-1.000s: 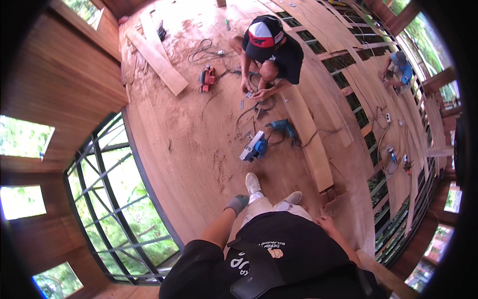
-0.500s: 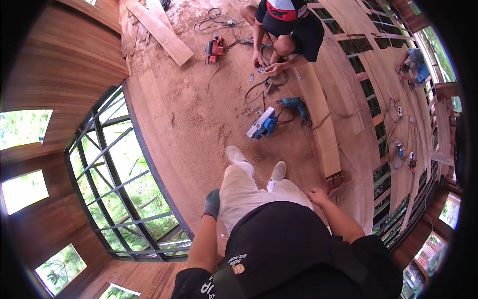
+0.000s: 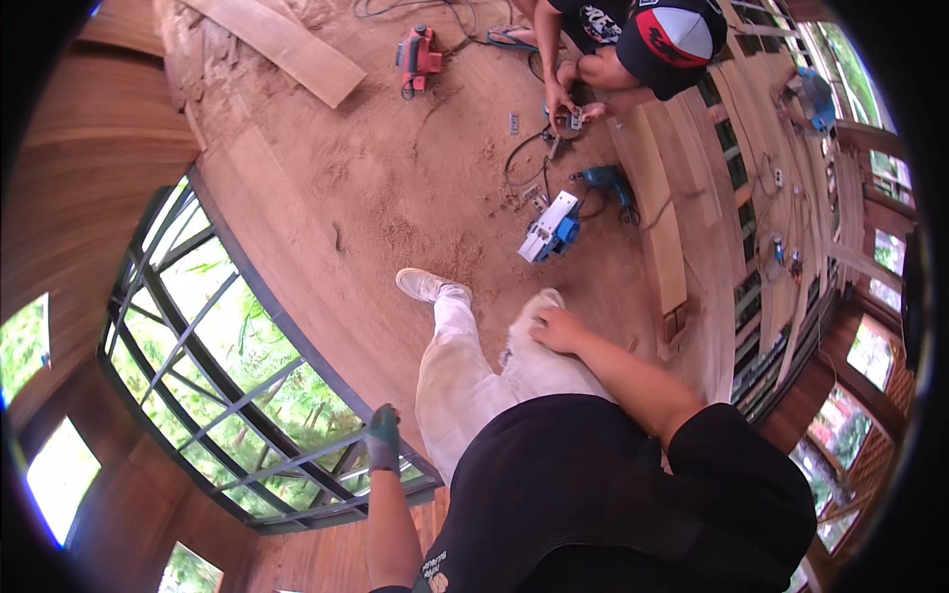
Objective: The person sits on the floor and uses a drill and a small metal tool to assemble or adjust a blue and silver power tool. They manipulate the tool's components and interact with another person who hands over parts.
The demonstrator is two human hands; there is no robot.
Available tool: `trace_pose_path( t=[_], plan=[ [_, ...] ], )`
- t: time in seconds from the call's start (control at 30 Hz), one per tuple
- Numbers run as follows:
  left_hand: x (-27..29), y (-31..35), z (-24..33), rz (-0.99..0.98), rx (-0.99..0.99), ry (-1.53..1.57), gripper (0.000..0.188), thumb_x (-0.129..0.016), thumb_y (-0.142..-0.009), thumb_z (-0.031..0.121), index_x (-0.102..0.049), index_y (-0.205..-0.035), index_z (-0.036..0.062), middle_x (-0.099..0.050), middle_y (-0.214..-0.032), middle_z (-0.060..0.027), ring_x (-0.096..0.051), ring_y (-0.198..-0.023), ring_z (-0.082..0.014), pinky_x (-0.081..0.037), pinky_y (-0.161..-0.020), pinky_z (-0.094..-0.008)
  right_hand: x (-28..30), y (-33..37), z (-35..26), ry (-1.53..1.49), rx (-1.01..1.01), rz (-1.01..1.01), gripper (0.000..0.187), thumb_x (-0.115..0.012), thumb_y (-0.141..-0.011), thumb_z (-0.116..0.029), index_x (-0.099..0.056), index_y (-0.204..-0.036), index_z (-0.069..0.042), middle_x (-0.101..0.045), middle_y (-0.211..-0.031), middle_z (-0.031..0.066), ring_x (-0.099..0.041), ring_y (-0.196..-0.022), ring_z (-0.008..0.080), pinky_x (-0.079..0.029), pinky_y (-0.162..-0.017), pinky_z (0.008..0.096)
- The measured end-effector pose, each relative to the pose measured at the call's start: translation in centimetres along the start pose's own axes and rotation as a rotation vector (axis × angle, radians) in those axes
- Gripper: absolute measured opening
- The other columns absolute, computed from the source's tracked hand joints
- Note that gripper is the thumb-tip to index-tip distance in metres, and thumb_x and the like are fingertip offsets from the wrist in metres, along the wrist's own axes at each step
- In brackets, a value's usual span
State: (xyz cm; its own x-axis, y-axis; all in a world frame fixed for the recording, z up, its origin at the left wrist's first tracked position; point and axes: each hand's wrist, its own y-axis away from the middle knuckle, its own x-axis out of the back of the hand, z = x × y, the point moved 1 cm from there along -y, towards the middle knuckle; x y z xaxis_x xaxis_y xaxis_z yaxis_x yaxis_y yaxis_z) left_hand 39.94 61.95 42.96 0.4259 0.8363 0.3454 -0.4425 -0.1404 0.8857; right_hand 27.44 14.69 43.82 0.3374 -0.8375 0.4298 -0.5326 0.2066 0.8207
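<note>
My left hand (image 3: 383, 435), in a dark green and grey glove, hangs out beside my left leg with nothing visible in it, its fingers loosely apart. The bare right hand (image 3: 560, 330) lies over the knee of my pale trousers (image 3: 524, 361), fingers resting on the cloth. Ahead of that knee, a blue power planer (image 3: 551, 229) lies on its side, its pale metal base turned up. Just beyond it is a teal drill (image 3: 607, 186). A crouching person in a cap (image 3: 677, 44) holds a small part (image 3: 571, 120) in both hands.
A red planer (image 3: 419, 61) with a cord stands farther off on the sawdust-covered floor (image 3: 386, 178). Long boards (image 3: 287, 49) lie at the far left. On the right, planks cross an open frame, where another person (image 3: 813, 97) works. A metal-framed opening (image 3: 232, 346) borders the left side.
My right hand has come forward and inward onto the knee. The left hand has swung out from the leg. My left foot has moved ahead, and the view has shifted.
</note>
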Motion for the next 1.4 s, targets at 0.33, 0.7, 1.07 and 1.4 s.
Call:
trace_pose_path(
  t=[0.33, 0.7, 1.07, 1.4],
  plan=[
    [-11.9, -4.1, 13.9, -0.084, -0.661, -0.582, 0.039, -0.06, -0.098, 0.032, -0.067, -0.127, 0.007, -0.072, -0.114, -0.0212, -0.071, -0.102, -0.0363, -0.055, -0.089, -0.0428, 3.5, -0.4, -0.3, 0.127, -0.152, -0.06, 0.051, -0.067, -0.087, -0.039, -0.068, -0.125, -0.006, -0.063, -0.13, 0.0212, -0.057, -0.125, 0.0377, -0.044, -0.109, 0.0443],
    [-51.7, 7.6, 7.6, -0.457, -0.707, -0.395, 0.069, -0.066, -0.087, 0.016, -0.042, -0.151, 0.008, -0.06, -0.135, -0.0225, -0.063, -0.117, -0.0412, -0.048, -0.103, -0.0431, 15.7, 0.8, 19.6, -0.014, 0.199, 0.052, 0.021, -0.066, -0.088, -0.027, -0.075, -0.092, -0.008, -0.072, -0.094, 0.016, -0.069, -0.094, 0.0337, -0.054, -0.085, 0.0451],
    [-60.9, 22.6, 6.6, -0.834, -0.451, -0.347, 0.03, -0.062, -0.086, 0.023, -0.072, -0.109, 0.0069, -0.073, -0.101, -0.0165, -0.071, -0.095, -0.0304, -0.055, -0.087, -0.0386, 25.6, 11.2, 26.3, 0.137, 0.454, -0.802, 0.019, -0.069, -0.089, -0.025, -0.075, -0.099, -0.01, -0.073, -0.091, 0.0123, -0.07, -0.085, 0.0298, -0.054, -0.078, 0.04],
    [-70.4, 21.0, 2.7, -1.068, -0.579, -0.019, 0.03, -0.067, -0.09, 0.022, -0.071, -0.115, 0.0063, -0.073, -0.111, -0.0142, -0.07, -0.101, -0.0301, -0.053, -0.093, -0.0377, 22.2, -20.0, 25.5, 0.541, 0.725, -0.292, 0.037, -0.076, -0.08, -0.034, -0.069, -0.102, -0.005, -0.068, -0.099, 0.0176, -0.066, -0.097, 0.0373, -0.053, -0.084, 0.0463]
  ],
)
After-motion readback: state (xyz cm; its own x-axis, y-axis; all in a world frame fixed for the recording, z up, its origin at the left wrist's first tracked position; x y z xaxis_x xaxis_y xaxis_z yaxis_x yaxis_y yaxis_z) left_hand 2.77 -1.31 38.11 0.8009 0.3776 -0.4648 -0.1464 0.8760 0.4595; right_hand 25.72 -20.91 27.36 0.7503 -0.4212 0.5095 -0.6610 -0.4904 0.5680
